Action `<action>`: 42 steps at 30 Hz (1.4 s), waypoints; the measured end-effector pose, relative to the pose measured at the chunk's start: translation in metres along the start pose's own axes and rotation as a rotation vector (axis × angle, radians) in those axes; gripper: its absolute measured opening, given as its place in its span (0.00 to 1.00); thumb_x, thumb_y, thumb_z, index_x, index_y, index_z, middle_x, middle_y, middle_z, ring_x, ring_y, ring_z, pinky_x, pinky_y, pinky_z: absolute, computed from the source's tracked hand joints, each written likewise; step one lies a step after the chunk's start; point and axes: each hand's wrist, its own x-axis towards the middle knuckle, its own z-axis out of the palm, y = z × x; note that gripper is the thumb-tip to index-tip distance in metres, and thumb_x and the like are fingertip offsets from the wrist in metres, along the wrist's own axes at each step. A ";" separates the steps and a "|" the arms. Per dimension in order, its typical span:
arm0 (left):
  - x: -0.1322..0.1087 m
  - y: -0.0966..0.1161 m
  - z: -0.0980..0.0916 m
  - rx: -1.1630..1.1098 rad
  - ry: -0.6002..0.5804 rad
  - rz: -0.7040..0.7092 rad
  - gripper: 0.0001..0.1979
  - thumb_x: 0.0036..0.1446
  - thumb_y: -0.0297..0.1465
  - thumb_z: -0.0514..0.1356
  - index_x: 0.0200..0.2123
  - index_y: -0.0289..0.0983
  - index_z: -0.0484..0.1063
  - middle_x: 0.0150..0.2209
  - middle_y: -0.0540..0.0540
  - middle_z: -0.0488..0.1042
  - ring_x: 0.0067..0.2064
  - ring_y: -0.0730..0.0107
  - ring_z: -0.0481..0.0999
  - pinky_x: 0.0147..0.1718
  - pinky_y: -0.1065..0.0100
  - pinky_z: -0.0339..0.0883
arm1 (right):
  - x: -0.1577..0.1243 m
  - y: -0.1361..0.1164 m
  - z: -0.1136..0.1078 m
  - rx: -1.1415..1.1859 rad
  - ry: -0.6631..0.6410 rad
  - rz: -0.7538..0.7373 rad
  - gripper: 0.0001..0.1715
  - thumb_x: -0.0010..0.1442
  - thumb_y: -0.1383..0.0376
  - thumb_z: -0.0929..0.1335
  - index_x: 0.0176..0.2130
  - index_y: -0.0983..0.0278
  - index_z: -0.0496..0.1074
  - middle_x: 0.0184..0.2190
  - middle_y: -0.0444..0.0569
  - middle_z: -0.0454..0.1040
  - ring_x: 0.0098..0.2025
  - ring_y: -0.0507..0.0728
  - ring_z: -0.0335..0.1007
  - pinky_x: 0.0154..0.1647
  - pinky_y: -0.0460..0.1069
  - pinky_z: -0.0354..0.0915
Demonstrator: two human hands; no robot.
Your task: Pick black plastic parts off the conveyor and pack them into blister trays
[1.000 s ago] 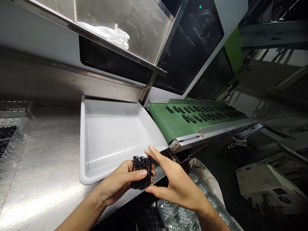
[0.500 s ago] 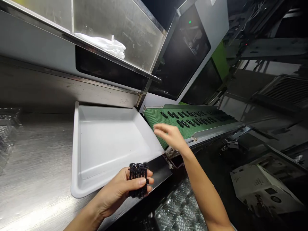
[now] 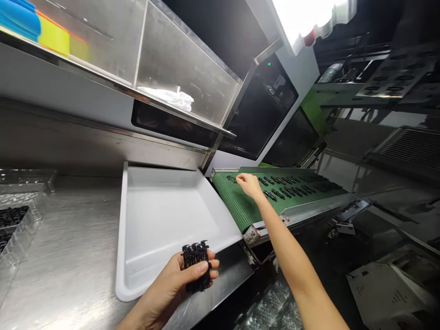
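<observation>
Left hand point(image 3: 168, 279): closed around black plastic parts point(image 3: 195, 266)
Right hand point(image 3: 249, 185): half-closed over green conveyor belt point(image 3: 237, 206)
Clear plastic tray point(image 3: 34, 221): holds black parts point(image 3: 12, 216)

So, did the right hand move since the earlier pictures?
Yes, the right hand moved forward, from the front corner of the white tray to above the green conveyor belt.
</observation>
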 end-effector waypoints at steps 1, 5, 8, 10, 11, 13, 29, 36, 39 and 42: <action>-0.001 0.002 0.001 0.010 0.005 0.002 0.10 0.49 0.34 0.70 0.36 0.39 0.79 0.41 0.41 0.81 0.42 0.55 0.78 0.46 0.59 0.68 | -0.019 -0.006 -0.002 0.035 -0.035 -0.066 0.15 0.70 0.65 0.59 0.45 0.67 0.73 0.40 0.48 0.75 0.43 0.54 0.72 0.45 0.49 0.68; -0.002 0.003 0.002 0.025 -0.039 -0.054 0.11 0.51 0.35 0.69 0.38 0.38 0.78 0.41 0.43 0.80 0.44 0.55 0.77 0.45 0.61 0.68 | -0.105 -0.031 -0.014 0.301 -0.351 -0.496 0.12 0.69 0.68 0.62 0.42 0.63 0.75 0.39 0.45 0.77 0.42 0.51 0.72 0.45 0.44 0.66; -0.001 -0.001 0.003 0.026 -0.163 -0.115 0.13 0.50 0.36 0.70 0.39 0.36 0.78 0.37 0.44 0.79 0.41 0.61 0.76 0.40 0.64 0.69 | -0.152 -0.045 -0.016 0.451 -0.424 -0.660 0.10 0.68 0.69 0.63 0.43 0.63 0.74 0.39 0.46 0.77 0.42 0.52 0.73 0.46 0.45 0.66; -0.001 -0.005 0.005 0.014 -0.232 -0.159 0.16 0.48 0.36 0.71 0.39 0.35 0.79 0.38 0.43 0.79 0.39 0.64 0.75 0.38 0.66 0.69 | -0.167 -0.049 -0.011 0.476 -0.310 -0.587 0.07 0.67 0.68 0.66 0.42 0.63 0.74 0.36 0.45 0.77 0.39 0.52 0.73 0.43 0.44 0.67; -0.002 -0.006 0.006 0.004 -0.247 -0.173 0.16 0.48 0.36 0.71 0.40 0.35 0.79 0.39 0.42 0.79 0.39 0.64 0.76 0.38 0.67 0.69 | -0.171 -0.049 -0.006 0.495 -0.234 -0.544 0.05 0.65 0.68 0.67 0.41 0.63 0.74 0.35 0.44 0.77 0.37 0.51 0.73 0.41 0.44 0.67; -0.004 -0.008 0.009 -0.017 -0.242 -0.180 0.17 0.48 0.36 0.72 0.41 0.36 0.79 0.41 0.42 0.79 0.40 0.64 0.76 0.38 0.67 0.69 | -0.178 -0.049 0.004 0.542 -0.082 -0.483 0.03 0.63 0.67 0.69 0.40 0.62 0.74 0.33 0.43 0.77 0.34 0.51 0.74 0.38 0.44 0.68; -0.002 -0.022 0.016 0.262 0.010 0.162 0.18 0.48 0.40 0.70 0.42 0.40 0.78 0.38 0.48 0.81 0.40 0.66 0.76 0.41 0.69 0.69 | -0.214 -0.033 0.034 0.735 0.236 -0.142 0.34 0.48 0.53 0.78 0.51 0.61 0.70 0.36 0.45 0.75 0.36 0.54 0.72 0.40 0.47 0.69; 0.009 -0.047 0.016 0.485 0.169 0.627 0.14 0.53 0.34 0.67 0.45 0.44 0.77 0.45 0.49 0.80 0.47 0.61 0.78 0.49 0.66 0.71 | -0.221 -0.054 0.088 1.083 0.298 0.095 0.31 0.54 0.46 0.73 0.46 0.63 0.64 0.31 0.45 0.73 0.30 0.53 0.67 0.31 0.46 0.65; 0.010 -0.048 0.010 0.537 0.150 0.661 0.14 0.53 0.32 0.67 0.45 0.44 0.77 0.44 0.50 0.81 0.46 0.63 0.79 0.47 0.68 0.73 | -0.221 -0.060 0.091 1.076 0.189 0.087 0.28 0.60 0.41 0.65 0.40 0.63 0.66 0.23 0.41 0.66 0.24 0.51 0.61 0.25 0.45 0.59; 0.009 -0.043 0.007 0.542 0.140 0.623 0.14 0.53 0.32 0.67 0.44 0.43 0.76 0.42 0.51 0.81 0.44 0.64 0.80 0.46 0.68 0.73 | -0.218 -0.061 0.089 0.977 0.111 0.061 0.28 0.63 0.41 0.60 0.33 0.63 0.65 0.19 0.39 0.62 0.22 0.51 0.61 0.25 0.45 0.59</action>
